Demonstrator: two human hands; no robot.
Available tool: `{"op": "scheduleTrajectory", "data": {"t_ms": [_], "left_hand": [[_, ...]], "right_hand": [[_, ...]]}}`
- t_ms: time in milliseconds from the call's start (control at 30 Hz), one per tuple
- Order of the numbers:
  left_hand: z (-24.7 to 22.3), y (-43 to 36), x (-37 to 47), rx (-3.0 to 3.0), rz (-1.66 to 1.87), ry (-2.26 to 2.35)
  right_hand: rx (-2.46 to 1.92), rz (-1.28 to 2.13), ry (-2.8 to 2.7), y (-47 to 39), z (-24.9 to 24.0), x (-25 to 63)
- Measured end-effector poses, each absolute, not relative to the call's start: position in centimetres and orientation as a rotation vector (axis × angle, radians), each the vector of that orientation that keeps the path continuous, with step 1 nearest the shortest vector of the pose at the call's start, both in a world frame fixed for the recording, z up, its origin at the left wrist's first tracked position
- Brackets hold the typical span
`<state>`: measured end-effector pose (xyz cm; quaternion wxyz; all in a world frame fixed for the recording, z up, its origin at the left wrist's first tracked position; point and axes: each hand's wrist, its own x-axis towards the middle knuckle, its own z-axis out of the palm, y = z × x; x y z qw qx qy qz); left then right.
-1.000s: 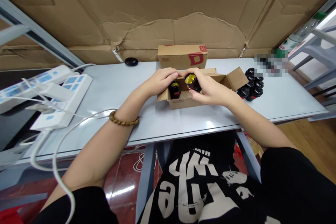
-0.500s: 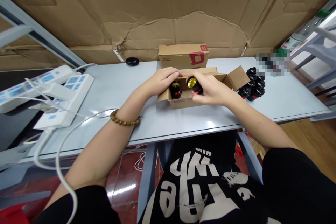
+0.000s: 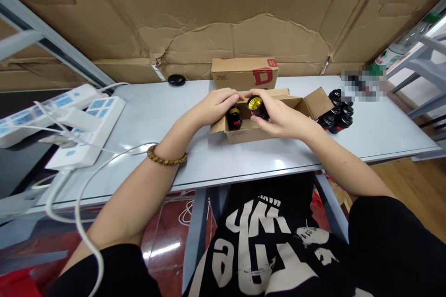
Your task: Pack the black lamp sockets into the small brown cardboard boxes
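Observation:
An open cardboard box [image 3: 249,136] lies in front of me, its flaps folded out. One black lamp socket [image 3: 234,121] with a gold threaded inside stands in its left end. My left hand [image 3: 221,104] grips the box's back left edge, right beside that socket; its fingertips are partly hidden. Between thumb and fingers, my right hand [image 3: 277,113] holds a second black lamp socket [image 3: 257,104] over the box, tilted with its gold opening up toward me. Several more black lamp sockets [image 3: 337,116] stand grouped to the right of the box.
Behind the open box stands a closed cardboard box [image 3: 237,77] with red print. A black oval object [image 3: 176,80] lies at the table's back edge. White power strips [image 3: 94,130] and cables are at left; a plastic bottle [image 3: 392,55] is at far right.
The lamp socket in my right hand has tipped more upright and risen slightly. My left hand stays at the box's left end.

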<state>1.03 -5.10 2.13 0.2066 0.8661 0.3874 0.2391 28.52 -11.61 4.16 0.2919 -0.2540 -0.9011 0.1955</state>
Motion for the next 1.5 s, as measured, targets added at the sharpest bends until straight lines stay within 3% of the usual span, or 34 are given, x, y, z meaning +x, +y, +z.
{"op": "scheduleTrajectory", "data": {"t_ms": [733, 1100, 1500], "left_hand": [[2.3, -5.1, 1.1, 2.426, 0.661, 1.104], [2.3, -5.1, 1.1, 2.433, 0.641, 1.117], [2.7, -5.5, 1.2, 2.412, 0.629, 1.099]], "right_hand": [[-0.731, 0.357, -2.353, -11.7, 4.3, 28.5], [-0.725, 0.546, -2.360, -11.7, 4.5, 28.7], [-0.976, 0.367, -2.452, -10.5, 5.3, 30.8]]}}
